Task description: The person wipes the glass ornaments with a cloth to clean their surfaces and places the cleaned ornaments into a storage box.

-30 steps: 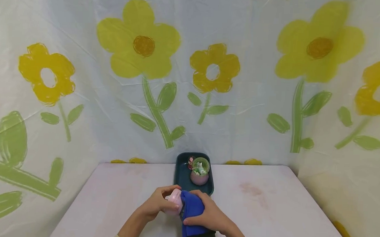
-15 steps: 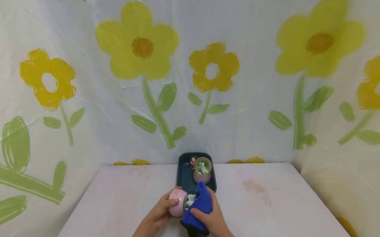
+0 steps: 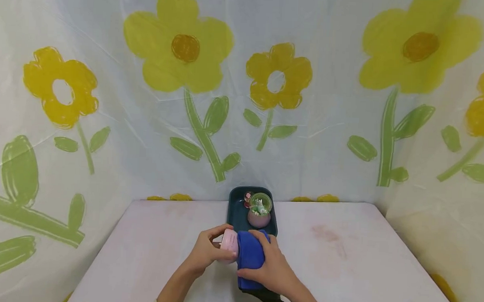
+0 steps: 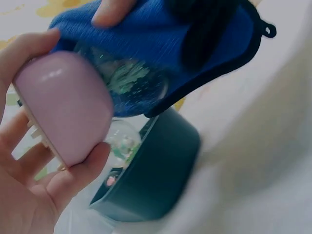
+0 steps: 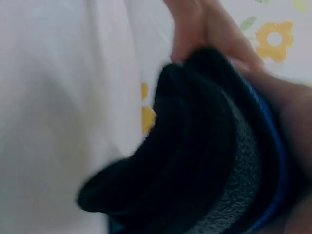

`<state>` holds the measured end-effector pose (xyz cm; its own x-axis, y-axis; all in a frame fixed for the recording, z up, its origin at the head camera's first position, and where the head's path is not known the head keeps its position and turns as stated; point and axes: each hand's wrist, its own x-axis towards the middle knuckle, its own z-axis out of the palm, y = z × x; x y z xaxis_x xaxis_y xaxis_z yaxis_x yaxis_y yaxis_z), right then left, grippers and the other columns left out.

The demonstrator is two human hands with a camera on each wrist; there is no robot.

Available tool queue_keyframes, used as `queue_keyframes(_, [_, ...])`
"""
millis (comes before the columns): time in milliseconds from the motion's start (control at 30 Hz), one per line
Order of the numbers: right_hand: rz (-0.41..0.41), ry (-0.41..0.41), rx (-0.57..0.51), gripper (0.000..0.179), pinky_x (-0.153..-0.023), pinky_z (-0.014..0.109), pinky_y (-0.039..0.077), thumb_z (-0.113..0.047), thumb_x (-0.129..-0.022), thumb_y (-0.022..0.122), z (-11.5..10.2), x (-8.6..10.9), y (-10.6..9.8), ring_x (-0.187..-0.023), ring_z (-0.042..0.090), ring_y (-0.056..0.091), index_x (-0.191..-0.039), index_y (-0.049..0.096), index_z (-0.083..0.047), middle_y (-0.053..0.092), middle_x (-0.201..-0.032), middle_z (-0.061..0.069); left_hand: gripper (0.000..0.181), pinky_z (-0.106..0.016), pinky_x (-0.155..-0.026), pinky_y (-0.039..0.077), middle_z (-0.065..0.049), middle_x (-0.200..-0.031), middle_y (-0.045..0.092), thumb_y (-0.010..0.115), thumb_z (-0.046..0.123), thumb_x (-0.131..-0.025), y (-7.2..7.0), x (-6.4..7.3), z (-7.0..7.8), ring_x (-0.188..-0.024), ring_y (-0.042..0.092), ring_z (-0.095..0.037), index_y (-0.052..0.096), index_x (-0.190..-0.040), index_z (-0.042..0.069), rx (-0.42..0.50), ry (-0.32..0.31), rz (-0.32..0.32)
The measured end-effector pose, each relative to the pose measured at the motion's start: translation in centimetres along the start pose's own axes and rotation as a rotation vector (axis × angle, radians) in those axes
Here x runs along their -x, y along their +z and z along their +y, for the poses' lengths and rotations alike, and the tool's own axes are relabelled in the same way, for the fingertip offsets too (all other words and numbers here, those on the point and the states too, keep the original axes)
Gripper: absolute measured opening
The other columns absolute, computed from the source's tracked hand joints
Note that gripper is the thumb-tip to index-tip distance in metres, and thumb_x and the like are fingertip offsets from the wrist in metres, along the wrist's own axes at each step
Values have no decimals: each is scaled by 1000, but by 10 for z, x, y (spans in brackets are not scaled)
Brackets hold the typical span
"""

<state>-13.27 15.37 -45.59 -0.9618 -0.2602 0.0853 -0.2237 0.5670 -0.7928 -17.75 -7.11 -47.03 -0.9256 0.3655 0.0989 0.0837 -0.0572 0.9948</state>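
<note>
My left hand (image 3: 207, 250) grips the pink base of a snow globe (image 4: 68, 107), which lies tilted on its side above the table. The globe's clear dome, with something pale green inside, shows in the left wrist view. My right hand (image 3: 272, 265) holds a blue cloth (image 3: 251, 253) with black edging around that dome, fingers on top and thumb on the near side. In the right wrist view the cloth's black and grey underside (image 5: 195, 146) fills the middle and hides most of the globe.
Beyond the hands a dark green tray (image 3: 236, 213) stands on the pale table (image 3: 163, 228). In it are another pink-based globe (image 3: 258, 219), a round green piece (image 3: 260, 198) and a small reddish item (image 3: 247, 196). A flower-printed sheet (image 3: 325, 163) hangs behind.
Half a second ago the globe's dome showed at the cloth's edge; now the cloth covers it in the head view. The globe and cloth have turned, and both hands stay on them.
</note>
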Motion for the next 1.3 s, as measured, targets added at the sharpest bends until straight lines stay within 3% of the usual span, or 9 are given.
queue_keyframes(133, [-189, -51, -158, 85, -75, 50, 52, -46, -72, 83, 7, -5, -15, -106, 36, 51, -143, 38, -32, 43, -129, 15, 62, -35, -70, 55, -15, -126, 58, 83, 5, -71, -6, -1, 4, -85, 67, -30, 58, -127, 1, -11, -5, -85])
queue_keyframes(300, [-374, 1, -427, 77, -78, 48, 51, -34, -80, 78, 18, -9, -21, -104, 33, 53, -145, 36, -27, 44, -128, 16, 58, -37, -76, 52, -12, -121, 60, 80, 11, -75, -13, -1, -3, -98, 56, -28, 56, -127, -2, 27, -36, -155])
queue_keyframes(433, [-343, 28, -604, 76, -84, 49, 51, -33, -85, 71, 21, -6, -10, -107, 34, 54, -148, 31, -21, 46, -129, 17, 59, -34, -77, 51, -12, -119, 58, 77, 14, -78, -15, 3, -12, -103, 52, -26, 55, -130, 0, 132, -52, -158])
queue_keyframes(567, [-182, 63, -677, 79, -86, 50, 50, -33, -86, 71, 15, 1, 3, -110, 35, 52, -149, 26, -19, 43, -134, 19, 58, -36, -81, 52, -14, -121, 54, 74, 14, -81, -13, 7, -16, -105, 52, -26, 52, -133, 4, 266, -93, -128])
queue_keyframes(733, [90, 60, -611, 84, -85, 52, 51, -29, -81, 78, 5, 3, 15, -115, 38, 50, -147, 27, -26, 41, -138, 18, 60, -42, -84, 52, -16, -125, 47, 69, 11, -86, -3, 4, -17, -107, 52, -27, 44, -140, 5, 342, -97, -33])
queue_keyframes(867, [221, 7, -458, 91, -85, 52, 51, -30, -75, 84, 3, -1, 18, -118, 40, 47, -147, 29, -25, 40, -139, 15, 63, -39, -82, 53, -16, -125, 49, 73, 8, -82, 6, 0, -14, -104, 52, -27, 46, -138, 2, 271, -4, 70])
queue_keyframes(1033, [257, -2, -179, 99, -82, 53, 51, -43, -67, 88, 6, 0, 17, -114, 38, 49, -147, 31, -26, 40, -133, 13, 66, -38, -71, 56, -17, -125, 53, 84, 0, -70, 10, -1, -9, -92, 60, -30, 56, -130, 3, 71, 126, 103])
queue_keyframes(1200, [213, -22, 3, 101, -77, 53, 53, -53, -63, 87, 5, 1, 11, -107, 40, 54, -145, 34, -29, 39, -131, 18, 65, -37, -64, 56, -15, -121, 57, 89, 7, -65, 5, -3, 9, -87, 60, -31, 62, -124, 12, -179, 163, 30])
queue_keyframes(1300, [157, -59, 54, 101, -75, 54, 53, -58, -62, 85, 2, 1, 5, -107, 41, 54, -145, 34, -31, 38, -134, 18, 64, -37, -63, 56, -13, -115, 60, 90, 12, -64, 1, -6, 20, -86, 59, -29, 63, -122, 16, -249, 164, -31])
